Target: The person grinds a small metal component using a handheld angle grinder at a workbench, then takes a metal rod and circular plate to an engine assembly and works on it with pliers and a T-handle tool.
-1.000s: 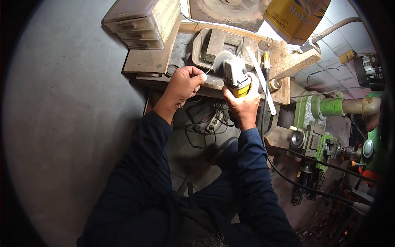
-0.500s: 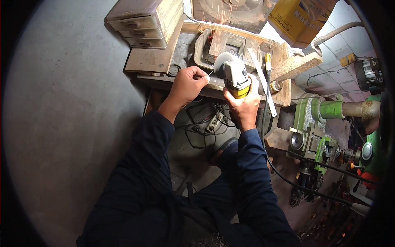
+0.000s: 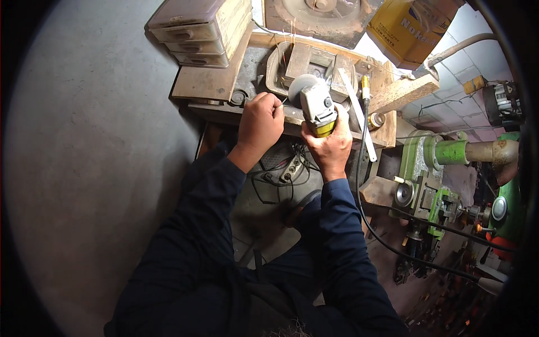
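Grinder [image 3: 319, 108], white at the head and yellow on the body, sits in the right hand [image 3: 330, 147], which is wrapped firmly round it at its six o'clock side. Clock directions run from the grinder, with twelve pointing away from the person. The pale round disc [image 3: 299, 89] is at the tool's eleven o'clock, above the near edge of the bench [image 3: 252, 68].

Between eight and nine o'clock, the left hand [image 3: 260, 126] is closed in a pinch, its fingers curled round a thin wire [image 3: 284, 101]. Only the tip shows, close to the disc; whether the two touch cannot be told. A few orange sparks [image 3: 283, 58] show beyond, at eleven o'clock, over a metal vise [image 3: 298, 60].

Further out, a white ruler [image 3: 357, 115] slants past at three o'clock, with a small jar [image 3: 377, 119] just beyond it. A black ring [image 3: 238, 98] lies at nine. Small drawers [image 3: 193, 35] stand at ten, a rusty wheel [image 3: 321, 7] at twelve, and a yellow can [image 3: 397, 33] between one and two. Green machinery [image 3: 414, 154] fills four o'clock. Below the bench, between six and seven, a power strip [image 3: 292, 168] lies among dark cords.
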Demonstrator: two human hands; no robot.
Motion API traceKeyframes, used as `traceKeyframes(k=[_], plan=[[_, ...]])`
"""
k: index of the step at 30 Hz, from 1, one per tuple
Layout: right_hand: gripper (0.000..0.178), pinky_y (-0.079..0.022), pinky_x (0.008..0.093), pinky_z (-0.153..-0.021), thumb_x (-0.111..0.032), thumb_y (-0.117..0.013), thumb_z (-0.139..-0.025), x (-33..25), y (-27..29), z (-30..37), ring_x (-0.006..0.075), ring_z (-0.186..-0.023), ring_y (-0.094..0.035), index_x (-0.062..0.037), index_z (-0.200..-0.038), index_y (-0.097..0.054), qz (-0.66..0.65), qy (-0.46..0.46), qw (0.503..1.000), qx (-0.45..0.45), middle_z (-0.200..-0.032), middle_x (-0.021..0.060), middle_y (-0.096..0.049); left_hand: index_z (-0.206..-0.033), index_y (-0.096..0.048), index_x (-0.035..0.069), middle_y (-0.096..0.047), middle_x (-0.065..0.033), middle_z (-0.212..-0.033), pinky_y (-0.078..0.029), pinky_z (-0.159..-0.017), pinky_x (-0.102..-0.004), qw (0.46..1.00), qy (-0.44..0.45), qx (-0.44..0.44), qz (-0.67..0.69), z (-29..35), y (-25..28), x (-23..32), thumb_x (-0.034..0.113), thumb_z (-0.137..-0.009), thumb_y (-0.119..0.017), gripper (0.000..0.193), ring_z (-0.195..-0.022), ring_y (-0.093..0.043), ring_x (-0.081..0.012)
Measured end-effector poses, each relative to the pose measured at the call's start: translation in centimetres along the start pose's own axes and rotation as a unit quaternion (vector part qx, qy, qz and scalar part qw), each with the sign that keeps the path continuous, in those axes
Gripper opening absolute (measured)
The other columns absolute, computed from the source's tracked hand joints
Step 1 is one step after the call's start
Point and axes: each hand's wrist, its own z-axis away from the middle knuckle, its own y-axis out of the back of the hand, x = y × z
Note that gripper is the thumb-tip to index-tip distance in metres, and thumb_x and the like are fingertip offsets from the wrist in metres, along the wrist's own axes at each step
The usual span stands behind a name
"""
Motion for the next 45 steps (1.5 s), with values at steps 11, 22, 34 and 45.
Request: traceKeyframes(k=[11,22,34,45], plan=[[0.068,-0.053,0.0424,-0.086,-0.024,-0.087,-0.066,-0.1,0.8,-0.5,0.0362,-0.094,-0.069,-0.0014,-0.121,-0.055,-0.043,-0.076,0.995,0.038,-0.102,0.0209,-0.068,-0.095,-0.063,0.000,-0.061,-0.0026,-0.074,-0.035,-0.040,-0.0178,0.814,0.345,-0.143,0.445,-1.4,2.1,0.3,0.006,-0.094,-0.066,0.006,-0.055,-0.050,-0.0032],[0.072,-0.055,0.0398,-0.087,-0.028,-0.088,-0.069,0.9,1.3,-0.9,0.0319,-0.096,-0.070,0.0037,-0.125,-0.056,-0.024,-0.060,0.995,0.070,-0.106,0.0220,-0.069,-0.098,-0.064,0.002,-0.065,-0.0035,-0.082,-0.046,-0.054,-0.0218,0.795,0.290,-0.232,0.480,-1.7,3.4,-0.6,0.013,-0.098,-0.065,0.010,-0.063,-0.059,-0.0088],[0.075,-0.054,0.0400,-0.088,-0.029,-0.089,-0.068,1.1,1.3,-0.8,0.0322,-0.097,-0.070,0.0038,-0.126,-0.055,-0.024,-0.062,0.996,0.065,-0.108,0.0220,-0.068,-0.098,-0.063,0.002,-0.065,-0.0041,-0.083,-0.052,-0.067,-0.0256,0.801,0.258,-0.236,0.486,-1.6,3.6,-0.7,0.012,-0.101,-0.061,0.011,-0.071,-0.063,-0.0113],[0.068,-0.055,0.0373,-0.086,-0.024,-0.089,-0.068,0.6,1.2,-0.8,0.0262,-0.096,-0.069,0.0012,-0.121,-0.055,-0.079,-0.043,0.995,0.044,-0.105,0.0178,-0.069,-0.097,-0.063,0.001,-0.063,-0.0042,-0.081,-0.047,-0.070,-0.0242,0.815,0.223,-0.233,0.481,-1.6,3.2,-1.6,0.009,-0.100,-0.061,0.009,-0.071,-0.056,-0.0107]])
